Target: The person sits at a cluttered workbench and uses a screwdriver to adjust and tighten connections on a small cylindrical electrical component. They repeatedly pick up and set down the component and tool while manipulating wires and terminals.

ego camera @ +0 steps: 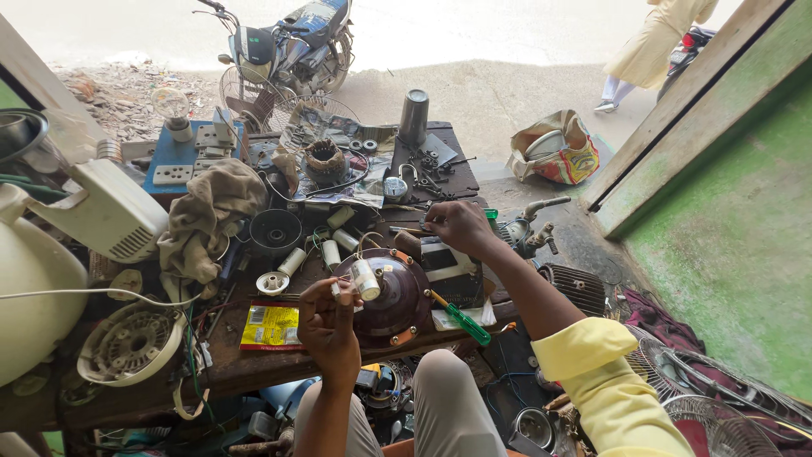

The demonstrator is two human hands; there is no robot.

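Note:
A dark brown round fan motor housing [391, 305] lies on the workbench in front of me, with a white cylindrical capacitor [365, 278] on top of it. My left hand [328, 326] pinches thin wires at the housing's left edge, just beside the capacitor. My right hand [459, 225] reaches over the bench behind the housing with its fingers closed on a small dark part; what it is I cannot tell. A green-handled screwdriver [461, 319] lies by the housing's right side.
The wooden bench [254, 364] carries a grey rag [207, 216], a copper-wound stator [326, 161], a yellow packet [271, 326], white fan covers [131, 343], a blue switchboard [178, 156] and loose parts. A motorcycle [288, 46] stands beyond; a person walks at top right.

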